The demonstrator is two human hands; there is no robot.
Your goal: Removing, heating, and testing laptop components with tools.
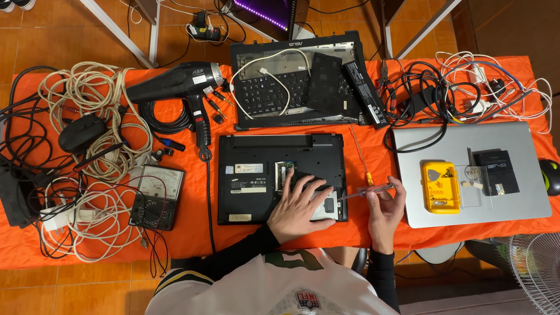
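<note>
The left hand (297, 204) lies flat, fingers spread, steadying the upturned black laptop base (282, 178); the right hand (386, 211) pinches a clear-handled screwdriver (367, 191) aimed at it

A black hair dryer (175, 84) lies far left among coiled cables (87, 93). A multimeter (156, 196) sits near left. A silver laptop (525, 192) rests right.

An orange cloth (192, 236) covers the bench. On it lie a black laptop turned underside up (256, 175), an opened laptop with its keyboard exposed (274, 87), a closed silver laptop (525, 192), a black hair dryer (175, 84), an analog multimeter (156, 197), a black mouse (81, 133) and tangles of pale cable (87, 93).
</note>
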